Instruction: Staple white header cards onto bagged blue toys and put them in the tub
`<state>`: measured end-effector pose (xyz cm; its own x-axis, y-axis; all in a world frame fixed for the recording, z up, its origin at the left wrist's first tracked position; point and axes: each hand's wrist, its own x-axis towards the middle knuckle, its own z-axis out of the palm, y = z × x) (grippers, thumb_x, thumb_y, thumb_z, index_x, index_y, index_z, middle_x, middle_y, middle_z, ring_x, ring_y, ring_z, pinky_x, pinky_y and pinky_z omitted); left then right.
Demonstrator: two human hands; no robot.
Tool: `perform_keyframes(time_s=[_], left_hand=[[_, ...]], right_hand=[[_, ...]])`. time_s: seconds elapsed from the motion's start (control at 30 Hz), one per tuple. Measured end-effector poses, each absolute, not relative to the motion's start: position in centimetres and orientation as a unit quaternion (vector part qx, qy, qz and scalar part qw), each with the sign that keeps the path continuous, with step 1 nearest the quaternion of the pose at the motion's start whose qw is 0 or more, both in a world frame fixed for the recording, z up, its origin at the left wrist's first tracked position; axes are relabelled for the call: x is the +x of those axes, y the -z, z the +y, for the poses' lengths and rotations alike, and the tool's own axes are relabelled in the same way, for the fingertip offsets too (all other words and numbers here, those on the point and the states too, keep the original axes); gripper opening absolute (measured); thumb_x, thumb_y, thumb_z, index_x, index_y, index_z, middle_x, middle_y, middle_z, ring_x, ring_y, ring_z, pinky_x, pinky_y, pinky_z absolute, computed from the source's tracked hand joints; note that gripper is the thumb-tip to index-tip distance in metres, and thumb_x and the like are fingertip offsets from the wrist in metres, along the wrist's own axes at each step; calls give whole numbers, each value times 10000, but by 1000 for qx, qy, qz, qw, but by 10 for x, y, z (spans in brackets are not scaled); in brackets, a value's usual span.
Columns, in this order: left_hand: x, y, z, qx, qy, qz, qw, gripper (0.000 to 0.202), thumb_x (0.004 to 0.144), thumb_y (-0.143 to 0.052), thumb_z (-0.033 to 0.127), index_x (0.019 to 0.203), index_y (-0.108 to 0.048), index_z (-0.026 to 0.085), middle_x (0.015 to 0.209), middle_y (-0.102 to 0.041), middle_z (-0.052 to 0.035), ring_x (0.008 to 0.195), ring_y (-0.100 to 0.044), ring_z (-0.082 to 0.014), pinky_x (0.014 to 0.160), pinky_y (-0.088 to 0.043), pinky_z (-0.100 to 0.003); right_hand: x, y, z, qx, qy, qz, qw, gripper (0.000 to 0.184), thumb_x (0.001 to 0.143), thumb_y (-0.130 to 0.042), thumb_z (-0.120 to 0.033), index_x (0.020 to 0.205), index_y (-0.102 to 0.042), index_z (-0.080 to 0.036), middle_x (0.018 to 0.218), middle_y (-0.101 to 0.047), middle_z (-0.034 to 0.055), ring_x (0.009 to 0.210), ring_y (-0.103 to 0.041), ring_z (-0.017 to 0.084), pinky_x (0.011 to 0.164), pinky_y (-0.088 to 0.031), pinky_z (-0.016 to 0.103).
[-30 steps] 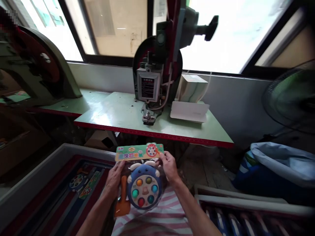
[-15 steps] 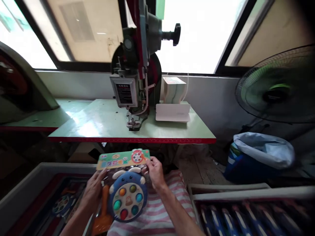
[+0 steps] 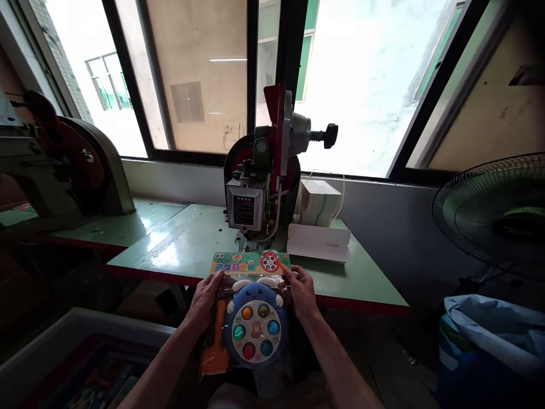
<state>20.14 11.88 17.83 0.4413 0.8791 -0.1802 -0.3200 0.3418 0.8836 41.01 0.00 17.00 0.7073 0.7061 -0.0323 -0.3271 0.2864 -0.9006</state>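
Between my two hands is a bagged toy set (image 3: 255, 324) with a printed header card (image 3: 251, 263) along its top. Inside the clear bag are a round blue animal-faced toy with several coloured buttons and an orange toy hammer (image 3: 216, 346). My left hand (image 3: 206, 298) is closed on the card's left end, and my right hand (image 3: 301, 289) pinches its right end. The card's top edge is at the head of a stapling machine (image 3: 244, 210), covering the machine's lower jaw in part. Whether card and jaw touch, I cannot tell.
The machine stands on a green table (image 3: 170, 250) with a red edge. On it, to the right, are a stack of cards (image 3: 319, 204) and a folded white card (image 3: 319, 243). A grey bin (image 3: 76, 324) is low left. A fan (image 3: 498, 216) and lined sack (image 3: 489, 335) stand right.
Both hands have carried the toy set up and forward from over my lap to the machine at the table's front edge. My view has tilted upward.
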Motion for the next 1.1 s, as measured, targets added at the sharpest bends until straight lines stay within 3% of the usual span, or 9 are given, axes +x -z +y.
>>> perform_keyframes(time_s=[0.27,0.63,1.1], left_hand=[[200,-184,147,401,-412,360,735,156,869,-723,314,844,-695,162,741,-774,-53,568,-733,-196,546,-603,-284],[207,-192,163,436,-398,346,729,307,760,-810,429,853,-689,163,735,-767,-44,605,-715,-205,571,-581,-292],[217,-192,185,465,-407,358,701,359,753,-803,488,860,-651,181,729,-740,-32,564,-704,-190,485,-525,-254]], right_hand=[[414,-168,40,-502,-331,-195,775,543,550,-911,-567,829,-639,-189,621,-683,-1,489,-609,143,422,-439,220],[426,-174,53,-518,-326,-218,760,587,529,-905,-608,844,-641,-189,633,-669,-2,533,-616,158,460,-449,246],[438,-177,72,-521,-329,-214,758,494,576,-899,-539,814,-644,-188,659,-647,0,571,-594,146,501,-477,253]])
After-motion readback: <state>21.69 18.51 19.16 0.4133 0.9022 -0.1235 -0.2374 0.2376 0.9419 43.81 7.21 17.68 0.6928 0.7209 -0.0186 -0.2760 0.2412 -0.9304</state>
